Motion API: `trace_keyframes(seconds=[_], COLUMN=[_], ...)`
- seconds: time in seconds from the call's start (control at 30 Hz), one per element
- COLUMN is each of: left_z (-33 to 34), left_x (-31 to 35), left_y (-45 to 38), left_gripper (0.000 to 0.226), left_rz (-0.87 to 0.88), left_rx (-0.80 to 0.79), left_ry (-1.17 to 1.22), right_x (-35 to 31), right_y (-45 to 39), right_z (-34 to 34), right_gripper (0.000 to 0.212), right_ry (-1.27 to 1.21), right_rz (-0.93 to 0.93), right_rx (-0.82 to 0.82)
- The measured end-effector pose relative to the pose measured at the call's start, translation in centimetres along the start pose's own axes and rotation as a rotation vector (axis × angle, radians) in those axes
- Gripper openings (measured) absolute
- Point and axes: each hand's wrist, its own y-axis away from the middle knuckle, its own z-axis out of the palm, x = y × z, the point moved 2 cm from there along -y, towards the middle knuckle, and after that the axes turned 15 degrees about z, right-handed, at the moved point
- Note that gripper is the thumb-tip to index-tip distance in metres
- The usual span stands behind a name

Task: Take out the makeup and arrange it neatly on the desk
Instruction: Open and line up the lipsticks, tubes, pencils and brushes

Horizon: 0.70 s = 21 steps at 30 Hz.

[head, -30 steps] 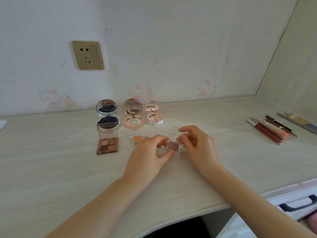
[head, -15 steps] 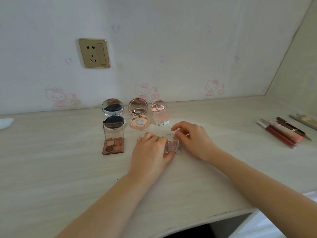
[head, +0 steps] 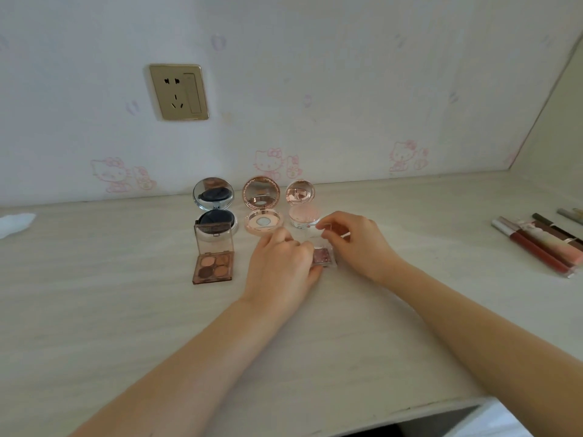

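Note:
A small clear case of pink glitter eyeshadow point(head: 323, 257) lies open on the pale desk point(head: 94, 310). My left hand point(head: 280, 266) grips its base from the left, and my right hand point(head: 359, 244) pinches its raised clear lid. The small orange eyeshadow case is hidden behind my left hand. Behind them stand three open round compacts: a silver cushion point(head: 214, 209), a rose-gold one point(head: 262, 209) and a pink one point(head: 303, 205). A brown four-pan palette point(head: 214, 263) lies open to the left.
Several lip gloss tubes and pencils point(head: 542, 244) lie in a row at the desk's right side. A white tissue point(head: 15, 222) sits at the far left. A gold wall socket point(head: 179, 92) is on the wall behind. The desk's front edge runs bottom right.
Both hands have set the pink eyeshadow case down closer to the compacts. My left hand now covers the orange case. The view has shifted left, hiding the drawer.

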Motion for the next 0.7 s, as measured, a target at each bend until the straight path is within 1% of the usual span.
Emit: trace_keyframes(seconds=[0.3,0.43,0.7], left_z=[0.3,0.4,0.5], left_x=[-0.7,-0.8,-0.7], left_y=[0.5,0.4,0.4], left_gripper=[0.016,0.016,0.016], left_rz=[-0.002,-0.017,-0.019], left_rx=[0.066,0.055,0.036], left_ry=[-0.045,-0.015,-0.011], right_x=[0.5,0.6,0.9], right_y=[-0.5,-0.8,-0.9], right_z=[1.0,1.1,1.3], right_gripper=[0.021,0.024,0.026], right_ry=[-0.079,-0.110,-0.097], right_rz=[0.008,0.015,-0.030], right_rx=[0.027,-0.012,-0.031])
